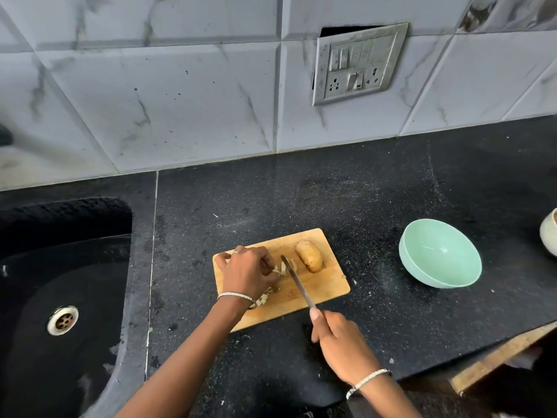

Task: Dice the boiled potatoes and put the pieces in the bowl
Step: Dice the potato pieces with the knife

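Note:
A wooden cutting board (328, 286) lies on the black counter. My left hand (248, 271) grips a partly cut potato (284, 267) on the board's left half, hiding most of it. My right hand (340, 342) grips the handle of a knife (297, 280), whose blade rests against the cut slices. A whole boiled potato (309, 255) lies at the board's far right. A few diced pieces (261, 300) sit near my left wrist. The mint-green bowl (440, 257) stands to the right of the board, with nothing inside.
A black sink (63, 282) with a metal drain is set into the counter on the left. A cream cup (549, 235) shows at the right edge. The tiled wall holds a switch plate (358, 64). The counter's front edge (482, 356) runs diagonally at lower right.

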`<action>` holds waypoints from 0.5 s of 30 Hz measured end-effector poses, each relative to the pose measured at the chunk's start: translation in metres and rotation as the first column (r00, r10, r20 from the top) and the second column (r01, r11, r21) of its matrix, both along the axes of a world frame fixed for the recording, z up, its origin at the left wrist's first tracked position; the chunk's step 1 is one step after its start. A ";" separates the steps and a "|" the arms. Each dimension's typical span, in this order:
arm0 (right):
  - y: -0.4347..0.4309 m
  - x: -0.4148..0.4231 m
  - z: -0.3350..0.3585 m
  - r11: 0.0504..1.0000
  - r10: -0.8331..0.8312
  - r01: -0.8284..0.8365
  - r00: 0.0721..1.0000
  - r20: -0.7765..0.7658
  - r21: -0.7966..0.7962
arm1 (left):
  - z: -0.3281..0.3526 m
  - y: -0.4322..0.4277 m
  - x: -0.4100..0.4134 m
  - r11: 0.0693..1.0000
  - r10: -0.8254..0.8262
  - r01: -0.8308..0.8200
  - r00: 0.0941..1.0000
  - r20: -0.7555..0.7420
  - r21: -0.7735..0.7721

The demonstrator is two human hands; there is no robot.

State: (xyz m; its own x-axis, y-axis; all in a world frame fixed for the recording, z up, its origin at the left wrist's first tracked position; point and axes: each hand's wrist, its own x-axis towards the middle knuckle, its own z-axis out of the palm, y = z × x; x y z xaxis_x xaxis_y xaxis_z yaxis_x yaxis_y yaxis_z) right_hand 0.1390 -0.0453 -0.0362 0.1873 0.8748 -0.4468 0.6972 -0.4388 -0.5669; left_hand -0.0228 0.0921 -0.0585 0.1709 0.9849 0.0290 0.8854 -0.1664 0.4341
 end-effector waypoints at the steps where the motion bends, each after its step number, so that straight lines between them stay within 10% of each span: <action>1: 0.001 0.000 0.001 1.000 0.000 0.000 1.000 0.013 0.021 | 0.001 -0.001 -0.001 1.000 -0.005 0.005 1.000 -0.010 0.005; 15: 0.009 -0.014 -0.020 0.999 0.040 -0.041 0.998 0.041 0.012 | 0.006 -0.007 -0.007 0.998 -0.063 0.064 0.996 -0.059 0.011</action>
